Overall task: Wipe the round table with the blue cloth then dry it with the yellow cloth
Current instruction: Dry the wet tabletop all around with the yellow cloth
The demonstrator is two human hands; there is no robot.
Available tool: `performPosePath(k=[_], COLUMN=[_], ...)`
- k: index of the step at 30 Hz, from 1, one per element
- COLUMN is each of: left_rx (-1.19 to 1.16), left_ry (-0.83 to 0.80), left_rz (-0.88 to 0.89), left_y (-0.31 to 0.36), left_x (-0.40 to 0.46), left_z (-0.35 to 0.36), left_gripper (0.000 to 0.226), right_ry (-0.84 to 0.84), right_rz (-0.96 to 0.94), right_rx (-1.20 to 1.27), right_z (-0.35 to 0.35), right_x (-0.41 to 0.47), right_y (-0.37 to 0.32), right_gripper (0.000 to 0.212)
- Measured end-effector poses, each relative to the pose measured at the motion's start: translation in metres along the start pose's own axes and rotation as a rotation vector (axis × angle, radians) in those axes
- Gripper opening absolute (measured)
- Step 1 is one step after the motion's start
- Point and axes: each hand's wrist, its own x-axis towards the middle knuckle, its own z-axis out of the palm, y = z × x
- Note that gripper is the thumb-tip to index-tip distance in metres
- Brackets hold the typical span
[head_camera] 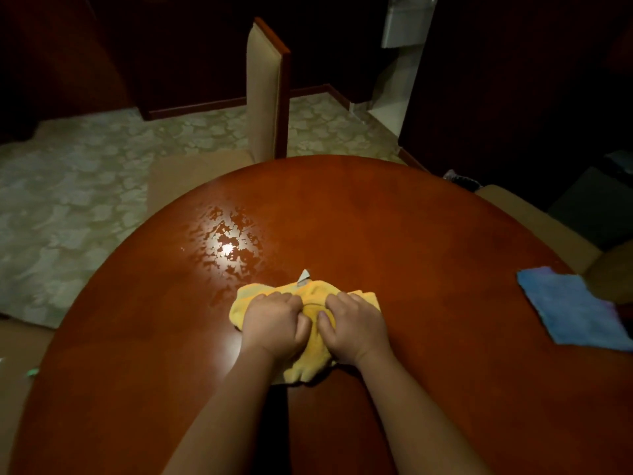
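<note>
You will find no legible text here — no brand, number or sign. The one candidate is a small pale tag (303,277) at the far edge of the yellow cloth (310,361); whether it is printed at all cannot be told — too small, too blurred.

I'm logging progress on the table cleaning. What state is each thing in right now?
Round table: wet patch left of centre, beyond the hands.
Yellow cloth: bunched on the table, gripped by both hands.
Blue cloth: lying flat at the table's right edge, untouched.
Left hand: curled on the yellow cloth.
Right hand: curled on the yellow cloth.
</note>
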Motion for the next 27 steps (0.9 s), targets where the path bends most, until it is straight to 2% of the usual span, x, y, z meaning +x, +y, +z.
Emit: performPosePath(k=[7,10,12,20,27], left_rx=[0.047,0.068,0.071,0.015,0.036], left_ry=[-0.066,-0.080,-0.074,0.057,0.099], left_rz=[-0.082,-0.155,-0.185,-0.190,-0.197], left_y=[0.020,0.025,0.026,0.006,-0.042], left_x=[-0.096,-0.134,-0.145,-0.124,-0.063], left_z=[-0.023,-0.031,-0.035,-0.023,-0.015], left_gripper=[0.022,0.021,0.021,0.018,0.021], right_ry=[-0.250,-0.271,-0.242,-0.032,0.029], right_rz=[-0.115,-0.150,-0.177,-0.313,-0.283], right_rx=[0.059,0.040,0.036,0.088,0.083], right_z=[-0.021,-0.023,-0.021,0.008,0.030], right_x=[-0.070,-0.094,-0.099,-0.067,0.006], right_y=[-0.042,-0.063,-0.069,-0.057,-0.058], right_gripper=[0.056,0.035,0.027,0.026,0.029])
